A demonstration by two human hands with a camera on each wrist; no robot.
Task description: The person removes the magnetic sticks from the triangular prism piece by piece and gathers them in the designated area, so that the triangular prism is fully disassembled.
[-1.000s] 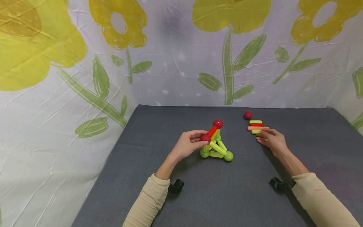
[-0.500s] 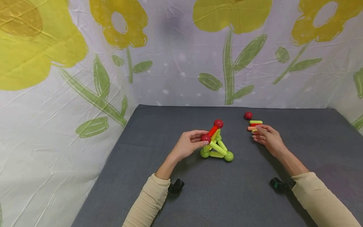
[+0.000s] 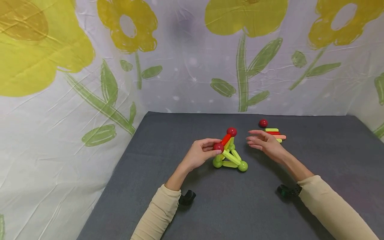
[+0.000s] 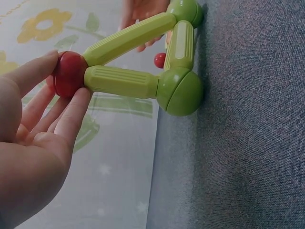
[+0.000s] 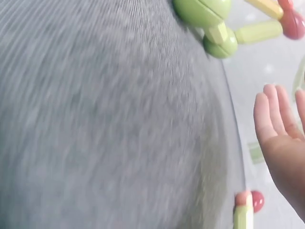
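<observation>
My left hand (image 3: 198, 156) pinches a red ball (image 4: 70, 74) between thumb and fingers, at an upper corner of a ball-and-stick frame. Below, the frame has green balls (image 3: 243, 166) joined by yellow-green sticks (image 4: 121, 82), and they rest on the table. A red stick (image 3: 226, 139) runs from the held ball to a second red ball (image 3: 232, 132). To the right of the frame, my right hand (image 3: 268, 144) hovers with fingers extended and pointing left. Nothing shows in its fingers, and it touches no part of the frame.
Behind the right hand lie several loose sticks: yellow-green (image 3: 271, 130), red and peach (image 3: 280, 137), partly hidden by it. One loose red ball (image 3: 263, 123) sits beyond them. A flower-printed cloth (image 3: 186, 66) hangs along the back of the dark grey table (image 3: 144, 200).
My right hand has moved left, from over the loose sticks to beside the frame, and its fingers have straightened. My left hand keeps its pinch on the red ball.
</observation>
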